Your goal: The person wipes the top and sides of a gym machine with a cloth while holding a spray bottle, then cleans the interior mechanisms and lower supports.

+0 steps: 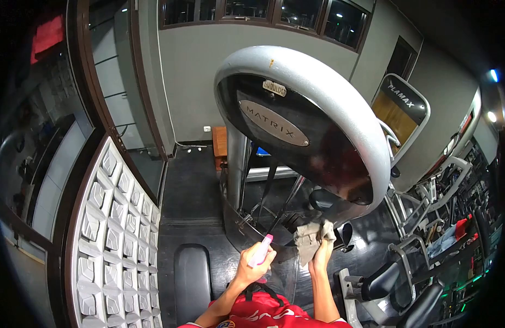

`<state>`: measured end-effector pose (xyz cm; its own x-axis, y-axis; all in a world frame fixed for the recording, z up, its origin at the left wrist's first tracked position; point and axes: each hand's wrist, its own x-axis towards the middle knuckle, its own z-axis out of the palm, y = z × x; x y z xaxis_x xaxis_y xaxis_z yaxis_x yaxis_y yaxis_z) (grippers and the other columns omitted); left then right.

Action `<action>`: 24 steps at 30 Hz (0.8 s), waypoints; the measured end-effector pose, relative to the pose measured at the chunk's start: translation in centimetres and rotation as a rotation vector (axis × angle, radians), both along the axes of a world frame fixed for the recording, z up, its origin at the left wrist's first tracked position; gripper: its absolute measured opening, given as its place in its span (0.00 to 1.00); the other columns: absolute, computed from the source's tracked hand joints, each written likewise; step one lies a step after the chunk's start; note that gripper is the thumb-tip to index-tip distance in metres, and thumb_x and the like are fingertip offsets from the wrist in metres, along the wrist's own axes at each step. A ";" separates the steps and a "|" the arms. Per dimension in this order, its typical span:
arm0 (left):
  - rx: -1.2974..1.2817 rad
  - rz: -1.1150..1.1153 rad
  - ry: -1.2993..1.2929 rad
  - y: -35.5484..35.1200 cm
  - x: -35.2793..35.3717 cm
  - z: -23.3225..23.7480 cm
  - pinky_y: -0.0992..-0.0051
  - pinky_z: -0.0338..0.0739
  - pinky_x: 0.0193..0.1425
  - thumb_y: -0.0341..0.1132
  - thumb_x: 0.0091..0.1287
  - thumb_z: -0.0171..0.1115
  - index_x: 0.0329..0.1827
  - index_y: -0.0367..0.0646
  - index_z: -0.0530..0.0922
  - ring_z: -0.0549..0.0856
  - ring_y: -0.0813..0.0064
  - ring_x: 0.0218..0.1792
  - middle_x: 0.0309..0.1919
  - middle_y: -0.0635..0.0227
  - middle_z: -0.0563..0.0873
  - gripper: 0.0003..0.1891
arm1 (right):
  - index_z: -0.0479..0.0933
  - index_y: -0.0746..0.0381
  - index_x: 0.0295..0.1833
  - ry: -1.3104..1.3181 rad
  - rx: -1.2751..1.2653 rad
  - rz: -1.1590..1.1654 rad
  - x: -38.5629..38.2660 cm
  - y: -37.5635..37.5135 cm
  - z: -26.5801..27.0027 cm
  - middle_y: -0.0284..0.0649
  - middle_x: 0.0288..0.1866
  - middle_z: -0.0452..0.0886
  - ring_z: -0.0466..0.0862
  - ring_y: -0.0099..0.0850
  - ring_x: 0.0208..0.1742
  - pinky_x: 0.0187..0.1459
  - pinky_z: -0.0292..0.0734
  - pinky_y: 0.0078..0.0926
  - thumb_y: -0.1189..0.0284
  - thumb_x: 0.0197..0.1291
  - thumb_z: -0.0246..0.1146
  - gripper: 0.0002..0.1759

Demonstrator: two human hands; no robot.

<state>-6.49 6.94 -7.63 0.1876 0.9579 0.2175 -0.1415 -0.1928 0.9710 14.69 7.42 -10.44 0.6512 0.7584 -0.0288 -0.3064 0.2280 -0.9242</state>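
My left hand is wrapped round a small pale bottle with a pink top, which points up and away from me. In my right hand is a folded grey-beige cloth that hangs over the fingers and hides some of them. Both hands are in front of the lower part of a tall gym machine, which has a silver curved frame and a dark panel. On that panel sit an oval MATRIX plate and a small SHOULDER label.
A black padded bench stands at lower left, beside a white patterned wall panel. Behind the machine is a wooden box. More gym equipment, including a PLAMAX machine and a black seat, fills the right side.
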 end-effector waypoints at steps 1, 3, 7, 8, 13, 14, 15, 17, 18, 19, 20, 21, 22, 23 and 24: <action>0.003 -0.001 0.002 -0.1 -0.1 0.0 0.81 0.74 0.21 0.29 0.61 0.65 0.36 0.38 0.78 0.82 0.82 0.17 0.17 0.70 0.81 0.05 | 0.63 0.61 0.67 0.120 0.033 0.050 0.0 0.8 0.1 0.39 0.63 0.70 0.72 0.33 0.62 0.63 0.67 0.31 0.70 0.69 0.47 0.21; -0.021 -0.021 0.005 -0.1 0.2 0.4 0.81 0.76 0.23 0.24 0.62 0.62 0.38 0.34 0.77 0.81 0.83 0.20 0.21 0.69 0.81 0.04 | 0.60 0.61 0.68 0.145 0.061 0.022 -0.3 3.2 1.1 0.42 0.65 0.68 0.71 0.35 0.64 0.63 0.68 0.34 0.72 0.69 0.44 0.23; -0.031 -0.022 0.008 -0.5 -0.1 0.5 0.81 0.75 0.23 0.29 0.61 0.64 0.38 0.37 0.78 0.83 0.81 0.19 0.20 0.70 0.82 0.06 | 0.56 0.65 0.69 -0.031 0.318 -0.009 -3.1 8.2 3.7 0.46 0.63 0.69 0.73 0.34 0.60 0.60 0.69 0.31 0.70 0.69 0.48 0.25; -0.027 -0.024 0.030 -0.6 -0.2 0.3 0.81 0.75 0.23 0.29 0.61 0.64 0.39 0.37 0.78 0.83 0.81 0.19 0.20 0.70 0.82 0.06 | 0.56 0.66 0.68 -0.164 0.296 -0.088 -4.2 9.4 5.1 0.47 0.63 0.69 0.72 0.36 0.61 0.61 0.67 0.31 0.71 0.68 0.48 0.25; -0.043 -0.032 0.076 -1.0 -0.8 0.6 0.81 0.77 0.25 0.25 0.62 0.62 0.38 0.35 0.77 0.82 0.82 0.21 0.21 0.69 0.82 0.05 | 0.69 0.73 0.55 -0.962 0.351 -0.358 -6.7 14.5 4.9 0.60 0.58 0.68 0.68 0.56 0.61 0.63 0.62 0.41 0.85 0.50 0.57 0.23; -0.045 -0.025 0.080 -1.1 -0.9 0.6 0.81 0.77 0.25 0.25 0.62 0.62 0.39 0.35 0.77 0.82 0.82 0.21 0.21 0.69 0.82 0.05 | 0.71 0.70 0.56 -1.107 0.332 -0.294 -6.0 14.1 4.2 0.60 0.61 0.67 0.67 0.57 0.63 0.63 0.62 0.42 0.86 0.45 0.56 0.26; -0.044 -0.016 0.082 -1.1 -1.0 0.6 0.81 0.77 0.26 0.25 0.62 0.62 0.39 0.35 0.77 0.82 0.82 0.21 0.21 0.69 0.82 0.05 | 0.72 0.68 0.56 -1.252 0.314 -0.228 -5.3 13.6 3.2 0.61 0.63 0.65 0.66 0.58 0.64 0.63 0.63 0.42 0.87 0.40 0.55 0.30; -0.044 -0.003 0.067 -0.8 -1.2 0.5 0.81 0.77 0.26 0.25 0.62 0.62 0.40 0.35 0.77 0.82 0.82 0.22 0.22 0.69 0.82 0.05 | 0.75 0.62 0.57 -1.213 0.241 -0.133 -5.8 12.2 1.7 0.62 0.66 0.62 0.65 0.56 0.67 0.66 0.60 0.39 0.88 0.37 0.50 0.35; -0.048 0.003 0.052 -0.9 -1.2 0.3 0.81 0.77 0.26 0.25 0.62 0.62 0.40 0.34 0.77 0.82 0.82 0.22 0.22 0.69 0.82 0.06 | 0.76 0.58 0.59 -1.223 0.158 -0.045 -5.5 11.4 0.0 0.61 0.67 0.62 0.64 0.56 0.68 0.67 0.60 0.38 0.88 0.39 0.49 0.36; -0.048 0.002 0.052 -0.8 -1.2 0.3 0.81 0.77 0.26 0.25 0.62 0.62 0.40 0.34 0.77 0.82 0.82 0.22 0.22 0.69 0.82 0.06 | 0.75 0.51 0.61 -1.218 0.090 -0.015 -5.4 10.9 -2.0 0.56 0.69 0.61 0.65 0.53 0.68 0.64 0.66 0.39 0.90 0.36 0.51 0.41; -0.030 0.002 0.061 -0.7 -1.2 0.3 0.81 0.77 0.26 0.25 0.62 0.62 0.41 0.34 0.77 0.82 0.82 0.22 0.23 0.69 0.82 0.06 | 0.75 0.50 0.61 -1.184 0.040 0.047 -5.2 10.2 -4.0 0.55 0.69 0.61 0.65 0.53 0.68 0.64 0.67 0.39 0.90 0.37 0.50 0.41; -0.015 0.002 0.070 -0.7 -1.1 0.2 0.81 0.77 0.26 0.25 0.62 0.62 0.41 0.34 0.77 0.82 0.82 0.22 0.23 0.69 0.82 0.06 | 0.75 0.49 0.61 -1.148 -0.012 0.110 -5.1 9.5 -4.9 0.54 0.69 0.62 0.65 0.53 0.68 0.63 0.67 0.39 0.90 0.37 0.50 0.41; -0.016 -0.001 0.073 -0.7 -1.1 0.1 0.81 0.77 0.26 0.25 0.62 0.62 0.41 0.34 0.77 0.82 0.82 0.22 0.23 0.69 0.82 0.06 | 0.75 0.55 0.59 -1.098 0.006 0.137 -4.8 9.0 -5.5 0.53 0.65 0.67 0.69 0.50 0.66 0.63 0.67 0.37 0.89 0.38 0.49 0.37; -0.038 -0.002 0.069 -0.7 -1.1 0.0 0.81 0.77 0.27 0.25 0.63 0.62 0.42 0.34 0.77 0.82 0.82 0.22 0.23 0.69 0.82 0.06 | 0.75 0.55 0.59 -1.094 0.003 0.135 -4.1 9.1 -5.9 0.53 0.65 0.67 0.69 0.50 0.66 0.63 0.67 0.37 0.89 0.38 0.49 0.37; -0.060 -0.003 0.067 -0.7 -1.1 -0.1 0.81 0.77 0.27 0.25 0.63 0.62 0.42 0.34 0.77 0.82 0.82 0.22 0.23 0.69 0.82 0.07 | 0.74 0.58 0.58 -1.033 0.065 0.193 -2.6 9.6 -6.6 0.53 0.62 0.69 0.71 0.49 0.64 0.63 0.67 0.36 0.88 0.40 0.48 0.34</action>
<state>-7.60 6.20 -7.75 0.2025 0.9682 0.1469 -0.0767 -0.1339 0.9880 12.11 16.98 -17.03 0.2039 0.8323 0.5155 0.5869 0.3176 -0.7448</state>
